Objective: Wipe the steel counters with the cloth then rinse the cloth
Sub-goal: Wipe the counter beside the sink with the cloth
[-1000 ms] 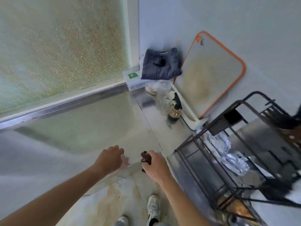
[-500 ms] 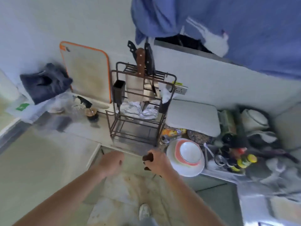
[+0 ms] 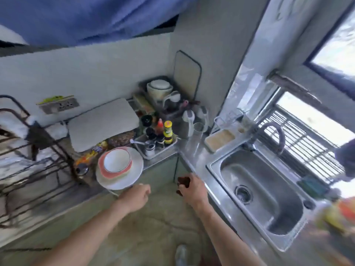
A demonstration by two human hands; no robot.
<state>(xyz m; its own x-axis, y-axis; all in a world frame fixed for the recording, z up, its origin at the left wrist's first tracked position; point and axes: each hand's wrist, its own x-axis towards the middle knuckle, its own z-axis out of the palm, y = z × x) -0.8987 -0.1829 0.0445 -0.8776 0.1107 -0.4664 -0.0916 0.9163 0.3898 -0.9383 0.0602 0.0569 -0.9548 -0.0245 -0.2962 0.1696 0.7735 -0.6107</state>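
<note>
I have turned from the wiped corner to the sink (image 3: pixel 259 191), my right hand (image 3: pixel 192 190) clamped on the dark cloth (image 3: pixel 183 182) beside the counter (image 3: pixel 194 160) edge, left hand (image 3: pixel 137 195) loosely curled and empty, so rinsing looks next.

No legible text; yellow bottle label (image 3: pixel 167 125) too blurry.

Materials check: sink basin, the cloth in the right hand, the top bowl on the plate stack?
Sink basin: looks like brushed stainless steel, grey with soft window glare. Cloth: dark brown, bunched soft fabric; fibre unclear. Bowl: white and glossy, probably glazed ceramic, possibly melamine.
</note>
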